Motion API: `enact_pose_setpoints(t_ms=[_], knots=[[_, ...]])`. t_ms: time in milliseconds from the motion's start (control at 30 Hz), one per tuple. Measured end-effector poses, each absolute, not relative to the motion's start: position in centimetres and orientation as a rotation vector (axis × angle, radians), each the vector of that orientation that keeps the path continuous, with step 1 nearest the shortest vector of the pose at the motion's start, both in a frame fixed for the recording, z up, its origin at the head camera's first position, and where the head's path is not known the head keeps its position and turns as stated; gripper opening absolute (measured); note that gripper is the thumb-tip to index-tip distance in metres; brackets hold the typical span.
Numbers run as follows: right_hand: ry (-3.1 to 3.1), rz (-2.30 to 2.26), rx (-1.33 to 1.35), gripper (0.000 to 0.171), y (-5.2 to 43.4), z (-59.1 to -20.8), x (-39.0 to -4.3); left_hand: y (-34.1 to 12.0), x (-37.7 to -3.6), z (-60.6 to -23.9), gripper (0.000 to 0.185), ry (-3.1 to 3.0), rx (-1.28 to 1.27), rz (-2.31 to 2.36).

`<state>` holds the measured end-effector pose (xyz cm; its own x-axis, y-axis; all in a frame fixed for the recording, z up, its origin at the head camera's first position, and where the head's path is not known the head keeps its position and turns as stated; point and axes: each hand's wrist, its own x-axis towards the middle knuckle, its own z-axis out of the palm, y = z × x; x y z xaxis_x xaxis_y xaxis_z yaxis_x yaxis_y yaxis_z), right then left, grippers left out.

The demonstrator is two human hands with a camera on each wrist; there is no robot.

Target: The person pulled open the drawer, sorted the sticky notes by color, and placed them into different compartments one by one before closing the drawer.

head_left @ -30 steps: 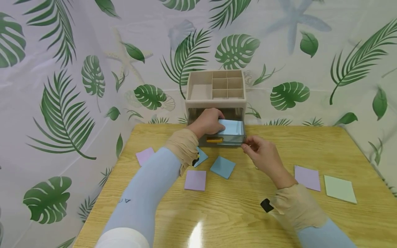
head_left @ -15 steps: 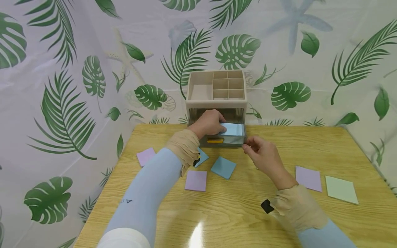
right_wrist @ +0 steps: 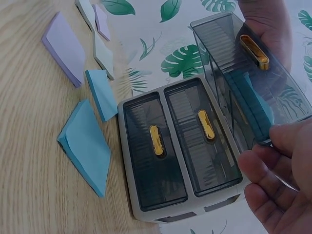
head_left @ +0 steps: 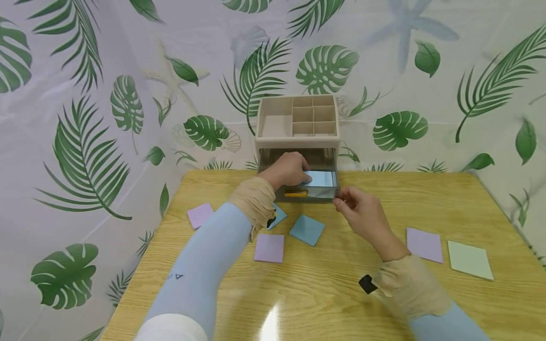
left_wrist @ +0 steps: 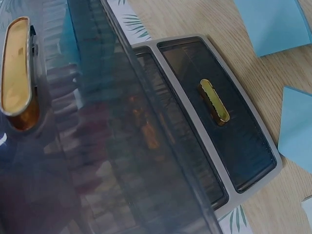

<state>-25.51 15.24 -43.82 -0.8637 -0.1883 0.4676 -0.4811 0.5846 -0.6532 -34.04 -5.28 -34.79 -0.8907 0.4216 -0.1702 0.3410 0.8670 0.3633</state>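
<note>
A beige desktop organizer stands at the table's back, its smoky clear top drawer pulled out. My left hand reaches into this drawer and pinches the left side of a blue sticky note pad. Through the drawer wall in the right wrist view, the pad shows teal near one end. The drawer's front right corner is between the thumb and fingers of my right hand. A gold handle sits on the drawer front. In the left wrist view the drawer front hides my left hand.
Before the organizer lie two blue pads and a purple pad; another purple pad lies left. At right are a purple pad and a green pad. Two lower drawers are closed. A leaf-print cloth hangs behind.
The blue pad in the drawer has sunk slightly lower, with my left hand moving down a little alongside it. My right hand stays at the drawer's corner.
</note>
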Motion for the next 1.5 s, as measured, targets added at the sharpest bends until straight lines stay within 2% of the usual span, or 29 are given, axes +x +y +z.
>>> enact_pose_setpoints(t_ms=[433, 667, 767, 867, 1000, 1100, 1267, 1500], knots=[[-2.445, 1.183, 0.547, 0.005, 15.1, -44.1, -25.5, -5.3, -34.0, -34.5, 0.031, 2.764, 0.631, 0.415], [-2.433, 1.185, 0.529, 0.006, 15.1, -44.3, -25.6, -5.5, -33.3, -33.8, 0.035, 2.822, 0.634, 0.501], [-2.427, 1.189, 0.523, 0.007, 15.0, -44.3, -25.6, -5.4, -32.2, -32.8, 0.034, 2.924, 0.657, 0.582], [-2.422, 1.195, 0.517, 0.007, 15.0, -44.3, -25.5, -5.2, -30.5, -31.3, 0.025, 3.047, 0.739, 0.702], [-2.419, 1.201, 0.520, 0.006, 14.9, -44.2, -25.5, -4.8, -27.7, -29.9, 0.012, 3.143, 0.963, 0.815], [-2.416, 1.209, 0.526, 0.006, 15.0, -44.1, -25.4, -4.4, -25.6, -29.5, 0.011, 3.162, 1.145, 0.839], [-2.415, 1.196, 0.533, 0.007, 15.1, -44.0, -25.5, -4.3, -23.1, -30.5, 0.011, 3.151, 1.288, 0.909], [-2.453, 1.191, 0.525, 0.012, 15.3, -44.0, -25.5, -5.1, -21.6, -33.1, 0.013, 3.183, 1.238, 0.910]])
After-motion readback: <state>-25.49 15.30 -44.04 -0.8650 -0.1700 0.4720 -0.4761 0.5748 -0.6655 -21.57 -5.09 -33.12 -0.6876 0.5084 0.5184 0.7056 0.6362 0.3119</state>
